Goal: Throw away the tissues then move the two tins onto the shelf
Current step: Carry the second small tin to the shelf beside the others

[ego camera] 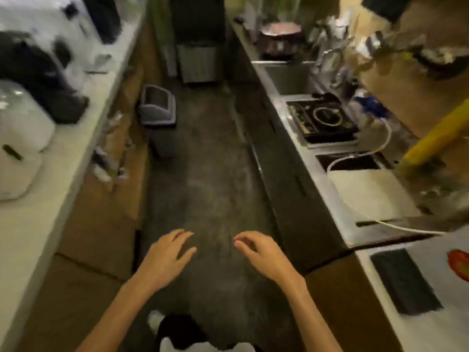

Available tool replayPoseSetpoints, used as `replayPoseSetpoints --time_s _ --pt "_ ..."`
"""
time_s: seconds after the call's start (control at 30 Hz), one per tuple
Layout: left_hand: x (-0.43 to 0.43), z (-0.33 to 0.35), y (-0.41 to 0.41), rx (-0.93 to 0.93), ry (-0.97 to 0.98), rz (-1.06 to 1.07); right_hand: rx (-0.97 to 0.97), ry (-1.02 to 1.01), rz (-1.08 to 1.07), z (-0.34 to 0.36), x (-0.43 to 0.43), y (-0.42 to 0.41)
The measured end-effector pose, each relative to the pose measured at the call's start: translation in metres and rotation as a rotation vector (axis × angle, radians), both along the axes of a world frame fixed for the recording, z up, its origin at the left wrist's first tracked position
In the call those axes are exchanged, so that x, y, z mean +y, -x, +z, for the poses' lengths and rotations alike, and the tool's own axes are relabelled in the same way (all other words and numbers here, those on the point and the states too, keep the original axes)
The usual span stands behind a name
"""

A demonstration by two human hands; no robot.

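Left hand [167, 255] and right hand [258, 252] hang open and empty over the aisle floor; tissues unlocated in blur, so finding them precedes the bin [157, 107].

The dark grey floor [210, 179] looks like rough, mottled matt concrete; the small grey swing-lid bin [157, 107] looks like smooth plastic with a dull sheen; the long right-hand counter [284, 115] and its sunken sink [289, 77] look like brushed, faintly shiny metal; the black square hob [323, 118] has a glossy top; the brown cupboard fronts [101, 219] look like matt wood; the pale left worktop [40, 219] looks smooth.
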State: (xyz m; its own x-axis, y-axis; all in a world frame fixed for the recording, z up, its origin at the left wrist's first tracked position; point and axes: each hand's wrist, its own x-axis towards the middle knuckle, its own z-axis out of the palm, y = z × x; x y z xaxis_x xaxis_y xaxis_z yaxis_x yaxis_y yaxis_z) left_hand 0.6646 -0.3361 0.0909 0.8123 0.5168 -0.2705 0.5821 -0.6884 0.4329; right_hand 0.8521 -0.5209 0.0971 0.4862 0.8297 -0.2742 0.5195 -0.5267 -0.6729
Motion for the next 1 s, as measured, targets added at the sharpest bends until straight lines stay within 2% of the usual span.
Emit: replayPoseSetpoints --time_s 0.17,0.33,0.43,0.63,0.8,1.0 --pt "0.094 -0.014 0.15 0.062 0.073 0.415 0.072 0.11 0.352 -0.034 0.168 0.096" --pt "0.16 -0.026 0.268 -0.033 0.139 0.848 0.15 0.163 0.634 -0.053 0.309 0.195" --pt "0.185 -0.032 0.314 -0.072 0.182 1.04 0.225 0.151 0.746 -0.052 0.375 0.242" --pt "0.229 -0.044 0.359 -0.177 0.274 1.311 0.376 0.163 0.885 -0.056 0.485 0.303" --pt "0.287 -0.057 0.376 -0.28 0.364 1.493 0.318 0.125 1.007 -0.063 0.586 0.342" --pt "0.415 -0.051 0.406 -0.495 0.328 1.735 0.307 -0.017 1.044 -0.049 0.736 0.43"
